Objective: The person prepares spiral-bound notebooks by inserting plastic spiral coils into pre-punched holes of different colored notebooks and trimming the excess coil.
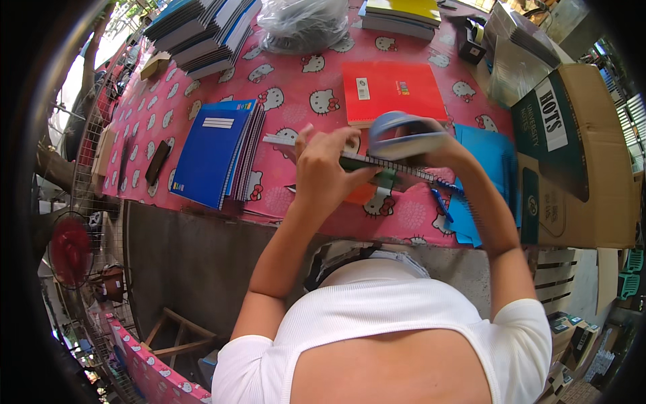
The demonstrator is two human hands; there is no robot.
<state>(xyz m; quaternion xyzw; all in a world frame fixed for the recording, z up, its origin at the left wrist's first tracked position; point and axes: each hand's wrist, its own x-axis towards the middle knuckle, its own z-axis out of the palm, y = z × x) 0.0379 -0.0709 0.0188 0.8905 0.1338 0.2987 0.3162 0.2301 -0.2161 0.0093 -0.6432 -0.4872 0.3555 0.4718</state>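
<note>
— What do you get from the head view?

— I see the left hand (328,172) clenched around a dark spiral-bound notebook (377,165), held edge-on above the pink patterned tablecloth (296,94). The right hand (431,151) grips a grey-blue tape dispenser (404,135) pressed against the notebook's top.

— And around them?

— A red notebook (392,91) lies just beyond the hands, a stack of blue notebooks (215,151) sits to the left, and light-blue covers (491,175) lie beside a cardboard box (592,155) on the right.
</note>
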